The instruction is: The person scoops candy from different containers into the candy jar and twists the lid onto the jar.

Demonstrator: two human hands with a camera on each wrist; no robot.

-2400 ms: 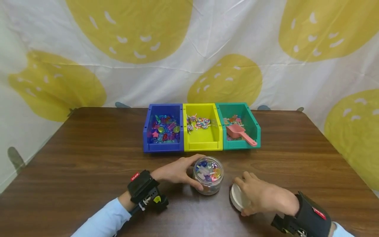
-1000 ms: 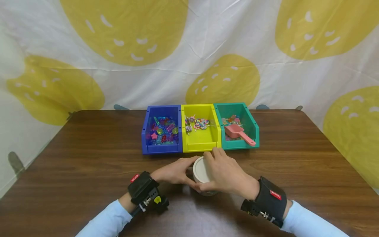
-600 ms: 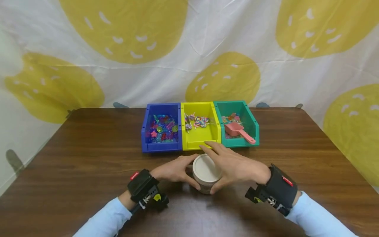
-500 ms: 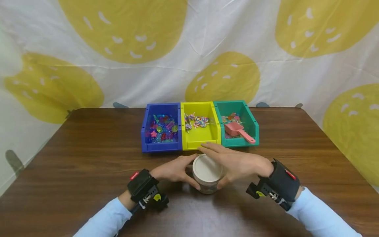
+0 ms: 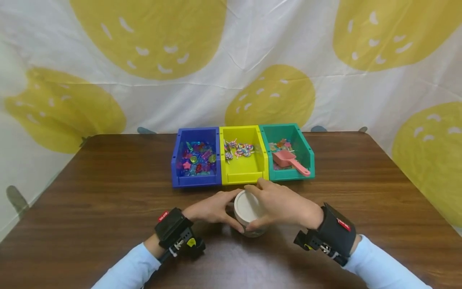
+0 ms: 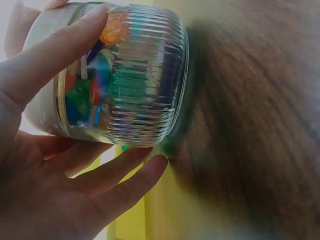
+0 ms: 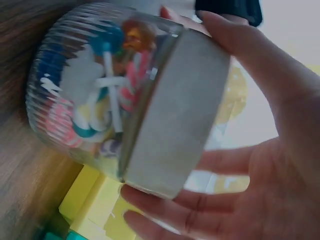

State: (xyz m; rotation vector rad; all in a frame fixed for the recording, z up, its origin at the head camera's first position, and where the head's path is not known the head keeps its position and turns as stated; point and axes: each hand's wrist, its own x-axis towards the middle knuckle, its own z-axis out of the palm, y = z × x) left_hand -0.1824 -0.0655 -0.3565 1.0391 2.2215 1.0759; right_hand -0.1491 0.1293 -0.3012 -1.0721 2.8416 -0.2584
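A clear ribbed jar (image 6: pixel 145 75) full of colourful candy-like trinkets stands on the table, with a white lid (image 5: pixel 247 206) on its mouth. My left hand (image 5: pixel 214 206) holds the jar from the left, thumb on the near side and fingers round the far side. From the right, my right hand (image 5: pixel 285 204) grips the lid's edge between thumb and fingers. In the right wrist view the lid (image 7: pixel 177 115) covers the jar's top, and small lollipop shapes show through the glass. My right hand hides the lid's right part in the head view.
Behind the jar, three joined bins stand in a row: blue (image 5: pixel 196 182) with gem-like pieces, yellow (image 5: pixel 245 178) with tiny lollipops, green (image 5: pixel 306 154) with small pieces. A pink scoop (image 5: pixel 288 158) lies in the green bin. A patterned cloth (image 5: pixel 162 104) hangs behind the table.
My right hand has brought the lid from the table on the right onto the jar. Its fingers loosened from the lid and now grip it again. The left hand has stayed on the jar.
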